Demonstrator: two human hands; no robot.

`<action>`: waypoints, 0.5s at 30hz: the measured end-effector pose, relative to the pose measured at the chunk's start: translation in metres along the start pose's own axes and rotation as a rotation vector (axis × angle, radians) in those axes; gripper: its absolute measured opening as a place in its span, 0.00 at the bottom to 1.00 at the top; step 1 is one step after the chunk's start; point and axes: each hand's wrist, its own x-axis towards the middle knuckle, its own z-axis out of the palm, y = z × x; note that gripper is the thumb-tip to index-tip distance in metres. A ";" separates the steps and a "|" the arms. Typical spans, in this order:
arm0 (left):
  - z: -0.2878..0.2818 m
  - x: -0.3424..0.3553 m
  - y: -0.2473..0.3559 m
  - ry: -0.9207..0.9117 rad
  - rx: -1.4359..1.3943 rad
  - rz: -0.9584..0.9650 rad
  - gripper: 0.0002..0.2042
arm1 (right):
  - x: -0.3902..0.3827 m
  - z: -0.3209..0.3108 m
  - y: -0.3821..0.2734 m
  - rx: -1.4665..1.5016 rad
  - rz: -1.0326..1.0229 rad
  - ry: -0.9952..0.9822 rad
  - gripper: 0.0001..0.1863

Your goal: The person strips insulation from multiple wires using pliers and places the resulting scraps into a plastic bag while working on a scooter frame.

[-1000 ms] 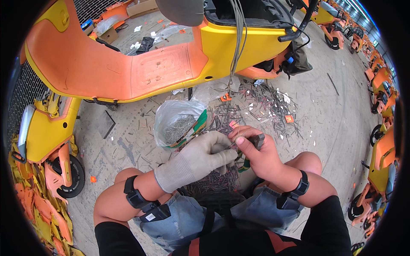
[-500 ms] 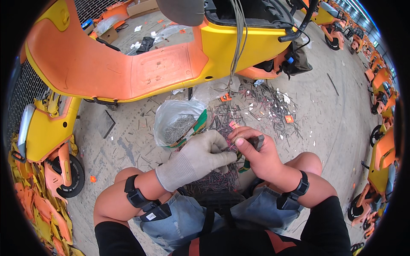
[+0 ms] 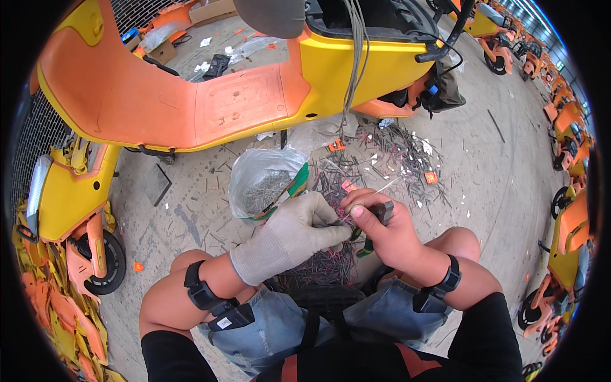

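Note:
My left hand (image 3: pixel 296 232), in a grey knitted glove, meets my right one over a pile of cut scraps. Its thumb and fingers are closed; what lies between them is hidden. Bare, my right hand (image 3: pixel 387 230) grips a dark tool (image 3: pixel 382 211) whose blunt end sticks out past the thumb. A green and black piece (image 3: pixel 365 248) shows below that hand, perhaps part of the same tool. Between the right thumb and forefinger is a thin pale wire (image 3: pixel 387 185), its free end pointing up and to the right. Just left stands a clear plastic bag (image 3: pixel 245 170) containing many thin silvery pieces (image 3: pixel 267 191).
A yellow and orange scooter body (image 3: pixel 242 99) spans the far side, with a bundle of grey cables (image 3: pixel 356 63) hanging from it. Dark cut scraps (image 3: pixel 407 162) litter the concrete floor. Another scooter's wheel (image 3: pixel 108 262) stands at left, above piled orange panels (image 3: pixel 57 305).
The thin wire, which rose straight up from my right fingers, now slants to the upper right. Both hands have stayed almost in place.

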 end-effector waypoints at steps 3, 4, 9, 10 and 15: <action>0.003 0.002 -0.003 -0.081 -0.176 -0.033 0.13 | 0.002 -0.002 0.001 -0.008 0.002 -0.004 0.05; 0.004 0.001 -0.001 -0.101 -0.229 -0.025 0.13 | 0.002 -0.002 0.001 -0.007 0.011 0.008 0.05; 0.005 0.002 -0.012 -0.171 -0.285 0.072 0.12 | 0.003 -0.001 -0.003 -0.018 0.038 0.035 0.05; 0.004 0.002 -0.010 -0.156 -0.246 0.068 0.12 | 0.003 -0.002 -0.004 -0.010 0.038 0.032 0.04; 0.001 -0.002 0.004 0.010 0.068 0.049 0.12 | 0.000 -0.003 -0.003 -0.048 0.038 0.012 0.04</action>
